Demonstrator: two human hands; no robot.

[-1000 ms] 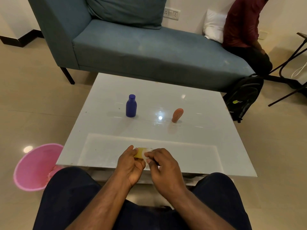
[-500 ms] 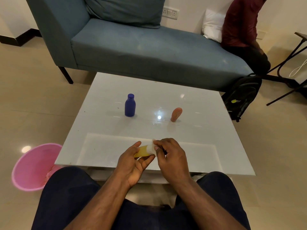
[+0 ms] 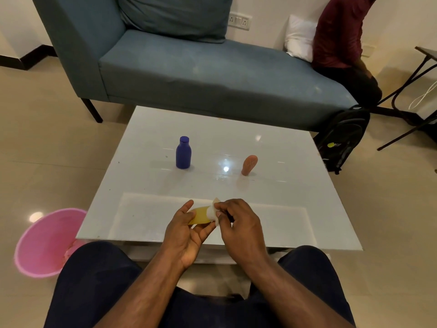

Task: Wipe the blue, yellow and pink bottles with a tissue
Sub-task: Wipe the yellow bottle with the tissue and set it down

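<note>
My left hand (image 3: 186, 233) holds the yellow bottle (image 3: 200, 215) on its side above the near edge of the white table (image 3: 295, 185). My right hand (image 3: 238, 223) pinches a small white tissue (image 3: 214, 210) against the bottle's right end. The blue bottle (image 3: 183, 153) stands upright at the table's middle left. The pink bottle (image 3: 249, 165) stands tilted at the middle right. Part of the yellow bottle is hidden by my fingers.
A pink bin (image 3: 47, 240) sits on the floor left of my knees. Behind the table is a blue-grey couch (image 3: 201, 74) with a person (image 3: 340, 43) seated at its right end. A black backpack (image 3: 340, 138) leans by the table's far right corner.
Both hands have lifted slightly away from me. The bottle has turned so more of its yellow body shows, and the tissue has slid to its right end.
</note>
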